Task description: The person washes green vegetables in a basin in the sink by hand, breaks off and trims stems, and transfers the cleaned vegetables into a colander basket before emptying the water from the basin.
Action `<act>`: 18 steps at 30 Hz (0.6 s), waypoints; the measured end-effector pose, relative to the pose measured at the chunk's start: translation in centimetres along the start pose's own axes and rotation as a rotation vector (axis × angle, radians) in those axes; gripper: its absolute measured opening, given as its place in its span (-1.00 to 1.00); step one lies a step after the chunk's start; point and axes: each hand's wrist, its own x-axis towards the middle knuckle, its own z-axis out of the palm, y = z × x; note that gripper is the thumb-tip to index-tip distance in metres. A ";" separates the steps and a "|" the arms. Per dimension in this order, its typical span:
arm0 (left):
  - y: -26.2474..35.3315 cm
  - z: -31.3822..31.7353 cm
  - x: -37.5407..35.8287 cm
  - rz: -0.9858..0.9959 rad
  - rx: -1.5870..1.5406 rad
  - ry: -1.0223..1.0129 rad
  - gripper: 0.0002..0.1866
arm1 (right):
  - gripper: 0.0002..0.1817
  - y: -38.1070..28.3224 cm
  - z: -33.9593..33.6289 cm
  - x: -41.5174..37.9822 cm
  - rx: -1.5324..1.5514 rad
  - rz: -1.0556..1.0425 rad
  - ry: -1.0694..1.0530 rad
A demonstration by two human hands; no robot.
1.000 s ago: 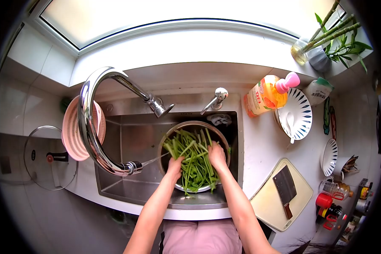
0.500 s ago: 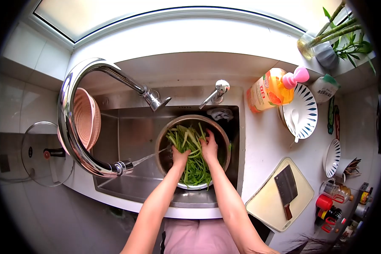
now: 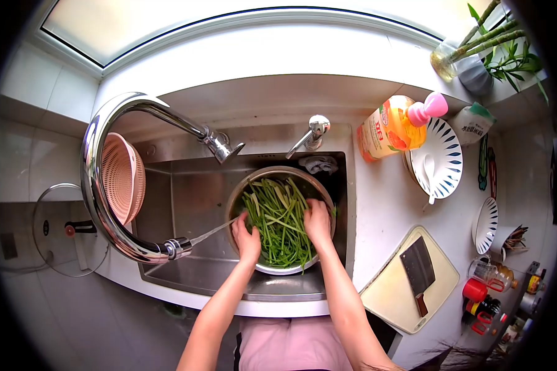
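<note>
Long green-stemmed leafy vegetables point(image 3: 280, 216) fill a round metal basin point(image 3: 235, 196) in the sink. My left hand point(image 3: 246, 240) is at the left side of the greens, inside the basin, with thumb and fingers apart. Against the right side of the pile lies my right hand point(image 3: 317, 221), its fingers loosely spread along the stems and partly hidden. Neither hand is closed round a bunch. From the curved chrome faucet point(image 3: 178, 248), a stream of water point(image 3: 213, 232) runs into the basin's left side.
The basin stands in a steel sink point(image 3: 195, 185). Left of it is a pink colander point(image 3: 120, 179). To the right are an orange pump bottle point(image 3: 387, 130), a patterned bowl point(image 3: 449, 157) and a cutting board point(image 3: 390, 294) bearing a cleaver point(image 3: 418, 266). A grey cloth point(image 3: 319, 164) lies behind the basin.
My hands have moved apart, left hand leftward and right hand rightward. The greens they held between them now lie spread lower in the basin. The view has shifted slightly.
</note>
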 end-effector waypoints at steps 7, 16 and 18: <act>2.0 3.7 1.0 0.108 -0.150 -0.102 -0.85 | -0.84 0.6 3.5 -3.1 -0.368 -0.181 -0.460; 3.1 4.7 0.0 0.441 0.466 -0.218 -0.73 | -0.68 -1.2 -1.7 -0.6 -0.182 0.129 -0.205; 3.3 4.5 0.2 0.308 0.331 -0.243 -0.78 | -0.69 -1.1 -0.7 -0.2 -0.263 -0.080 0.033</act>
